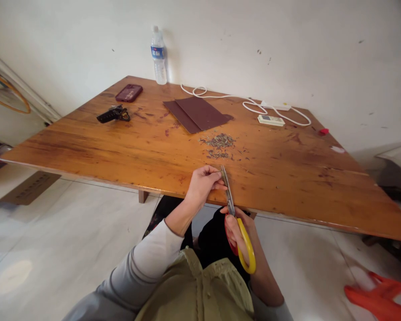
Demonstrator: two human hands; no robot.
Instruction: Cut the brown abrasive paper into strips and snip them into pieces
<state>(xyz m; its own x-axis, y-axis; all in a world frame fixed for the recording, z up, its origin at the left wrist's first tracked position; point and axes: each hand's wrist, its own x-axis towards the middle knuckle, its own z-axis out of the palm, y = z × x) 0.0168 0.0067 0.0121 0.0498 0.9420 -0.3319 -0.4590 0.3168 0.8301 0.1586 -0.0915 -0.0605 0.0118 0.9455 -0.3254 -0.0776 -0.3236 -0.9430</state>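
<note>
My right hand [235, 232] is wrapped round the red and yellow handles of a pair of scissors [230, 196], whose metal blades point away from me over the table's near edge. Close against the blades, my left hand [202, 183] is closed in a pinch; whatever lies between its fingertips is too small to make out. Beyond the scissor tips lies a loose pile of small greyish-brown shreds [220, 141], with a smaller scatter nearer to me. Two overlapping dark reddish-brown sheets [200, 113] lie flat behind the pile.
The wooden table [147, 151] meets a white wall. At the left are a phone in a maroon case [129, 92] and a black bunch of keys [113, 114]. A water bottle [158, 58] stands at the back. A white cable [220, 96] and remote control [271, 120] lie at the right.
</note>
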